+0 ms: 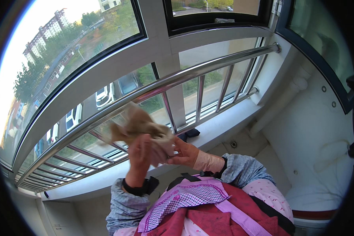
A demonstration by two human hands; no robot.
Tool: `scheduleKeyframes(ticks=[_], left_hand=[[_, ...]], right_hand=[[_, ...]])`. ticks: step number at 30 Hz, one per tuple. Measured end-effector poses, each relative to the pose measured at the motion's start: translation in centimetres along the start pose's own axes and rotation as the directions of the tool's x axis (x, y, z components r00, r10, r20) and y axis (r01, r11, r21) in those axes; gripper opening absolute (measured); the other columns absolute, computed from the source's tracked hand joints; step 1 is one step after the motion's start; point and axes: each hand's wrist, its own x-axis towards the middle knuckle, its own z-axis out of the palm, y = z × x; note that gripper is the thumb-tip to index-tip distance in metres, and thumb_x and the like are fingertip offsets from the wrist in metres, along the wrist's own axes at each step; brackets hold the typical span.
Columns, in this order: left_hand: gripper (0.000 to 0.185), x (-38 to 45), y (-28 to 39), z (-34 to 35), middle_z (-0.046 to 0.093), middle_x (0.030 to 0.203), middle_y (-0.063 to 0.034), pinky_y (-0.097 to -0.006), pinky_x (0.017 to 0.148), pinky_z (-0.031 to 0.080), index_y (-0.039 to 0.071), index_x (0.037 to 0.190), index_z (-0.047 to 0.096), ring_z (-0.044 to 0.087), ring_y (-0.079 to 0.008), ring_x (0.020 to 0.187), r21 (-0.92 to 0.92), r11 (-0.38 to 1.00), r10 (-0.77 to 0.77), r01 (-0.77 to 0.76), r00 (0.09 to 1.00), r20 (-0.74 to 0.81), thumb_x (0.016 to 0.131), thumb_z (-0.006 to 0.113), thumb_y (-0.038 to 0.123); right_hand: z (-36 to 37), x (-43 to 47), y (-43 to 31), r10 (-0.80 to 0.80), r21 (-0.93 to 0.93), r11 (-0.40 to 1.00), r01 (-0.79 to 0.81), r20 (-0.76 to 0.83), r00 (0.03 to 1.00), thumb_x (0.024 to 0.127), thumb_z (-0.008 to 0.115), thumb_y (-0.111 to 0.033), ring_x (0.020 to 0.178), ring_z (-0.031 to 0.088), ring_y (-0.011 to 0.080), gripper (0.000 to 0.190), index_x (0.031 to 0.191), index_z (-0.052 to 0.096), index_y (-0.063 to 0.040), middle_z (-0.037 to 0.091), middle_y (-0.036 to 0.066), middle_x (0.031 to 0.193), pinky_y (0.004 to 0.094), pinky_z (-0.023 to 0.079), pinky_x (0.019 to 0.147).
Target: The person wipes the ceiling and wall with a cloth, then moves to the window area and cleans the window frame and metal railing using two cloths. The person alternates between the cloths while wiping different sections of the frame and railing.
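Observation:
A crumpled beige and pale pink cloth (152, 131), blurred by motion, is gripped between my two hands in front of the metal railing. My left hand (140, 152) holds its near left side, fingers pointing up. From the right, my right hand (184, 153) pinches its lower edge between thumb and fingers. The cloth's far left end flares out loosely above the railing's bars. Whether it touches the handrail (239, 56) cannot be made out. Grey sleeves are bunched at both forearms, with dark bands at the wrists.
Behind the railing are large windows, and a framed sash (315, 56) swings inward at the right. A dark object (192, 132) rests on the white sill (215, 132). A white pipe (278, 106) and a floor drain (233, 144) are at the right. Cabinets (63, 216) stand lower left.

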Motion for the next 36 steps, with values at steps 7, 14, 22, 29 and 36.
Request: scheduleKeyframes(ticks=[7,14,22,29,36], left_hand=[[0.027,0.7,0.0,9.2,0.059,0.087,0.0,-0.0258,0.075,0.045,0.0,0.101,0.063,0.052,-0.0084,0.085,0.068,0.962,-0.263,0.265,0.828,0.496,0.104,0.052,0.025],[0.016,5.8,4.7,12.5,0.071,0.098,-0.0122,-0.035,0.083,0.054,0.002,0.095,0.069,0.069,-0.0281,0.093,0.344,0.858,0.236,-0.38,0.888,0.393,0.081,0.069,-0.004],[0.024,12.2,8.0,2.4,0.067,0.084,-0.0097,-0.0305,0.069,0.049,-0.001,0.089,0.067,0.063,-0.0191,0.076,0.893,0.367,0.578,-0.26,0.816,0.0,0.098,0.061,0.02],[0.046,14.7,5.8,-2.4,0.058,0.059,-0.0047,-0.03,0.055,0.041,0.002,0.071,0.065,0.053,-0.0122,0.054,0.817,0.576,0.324,-0.009,0.921,-0.218,0.099,0.058,0.037],[0.054,14.8,6.1,-2.0,0.059,0.05,-0.0014,-0.0302,0.056,0.046,0.007,0.068,0.068,0.06,-0.0148,0.05,0.831,0.525,0.124,0.183,0.95,-0.287,0.097,0.053,0.05]], right_hand=[[-8.1,-1.5,2.5,0.098,-0.047,0.994,-0.095,0.071,0.993,0.083,0.079,-0.022,0.122,0.052,0.0172,0.071,0.141,0.042,-0.006,0.053,0.008,0.134,0.0316,0.044,0.104],[-18.8,-4.0,0.9,0.047,-0.063,0.996,-0.069,-0.299,0.953,0.085,0.074,-0.013,0.101,0.066,0.0162,0.036,0.119,0.064,-0.005,0.069,0.006,0.112,0.0287,0.055,0.089],[-23.6,1.3,0.0,-0.382,-0.323,0.912,0.253,-0.439,0.813,0.087,0.073,-0.015,0.108,0.061,0.0197,0.052,0.132,0.048,-0.005,0.058,0.009,0.119,0.0297,0.051,0.093],[-23.0,9.2,-2.2,-0.635,-0.683,0.695,0.227,-0.434,0.639,0.098,0.057,-0.013,0.101,0.061,0.0241,0.022,0.117,0.059,-0.002,0.059,0.01,0.11,0.0324,0.05,0.085],[-23.5,9.9,5.6,-0.747,-0.871,0.481,0.103,-0.345,0.568,0.083,0.067,-0.003,0.093,0.062,0.0307,0.025,0.106,0.065,-0.011,0.056,0.012,0.101,0.0373,0.052,0.076]])
